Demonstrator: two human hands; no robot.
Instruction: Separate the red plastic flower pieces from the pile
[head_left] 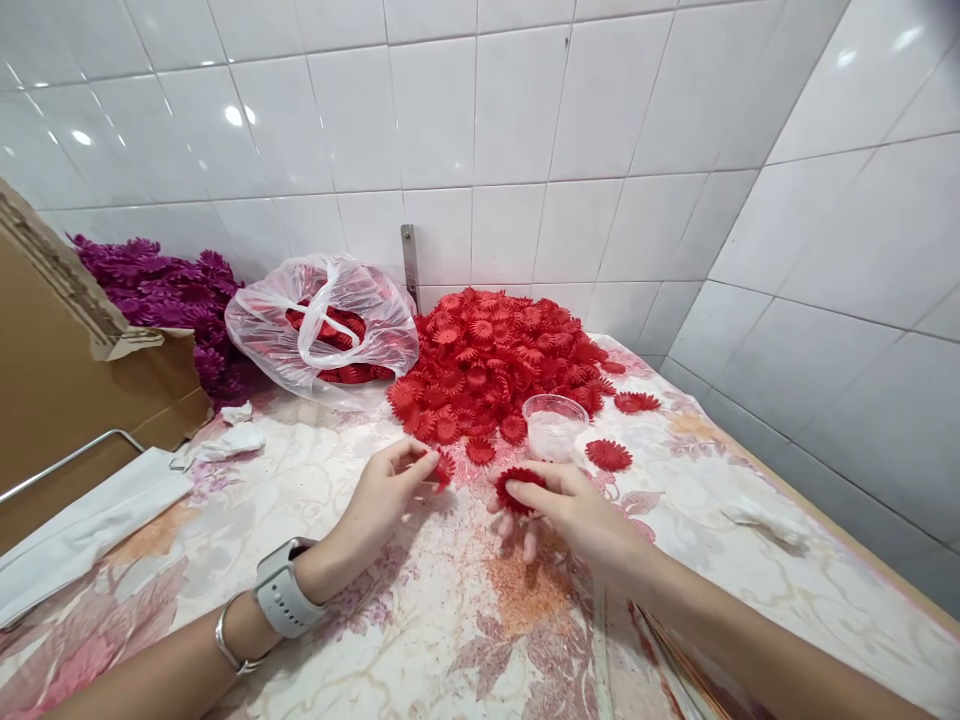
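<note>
Between the thumb and fingers of my left hand [397, 480] is a small red artificial flower [444, 470], partly hidden by the fingertips. My right hand [559, 500] pinches another red artificial flower [517, 488], its thumb pressed over the middle. Just beyond both hands rises a large heap of red artificial flowers [495, 350]. A clear round plastic tub [555, 425] with whitish contents stands at the heap's front right. Beside that tub lies a single loose red flower [609, 455], and another loose flower [636, 402] rests farther back.
A tied clear plastic bag [262, 320] of red flowers sits left of the heap. Purple flowers [150, 285] lie behind a cardboard box [135, 390] at the left. Thin sticks [664, 655] lie under my right forearm. Crumpled white scraps [765, 522] are at the right.
</note>
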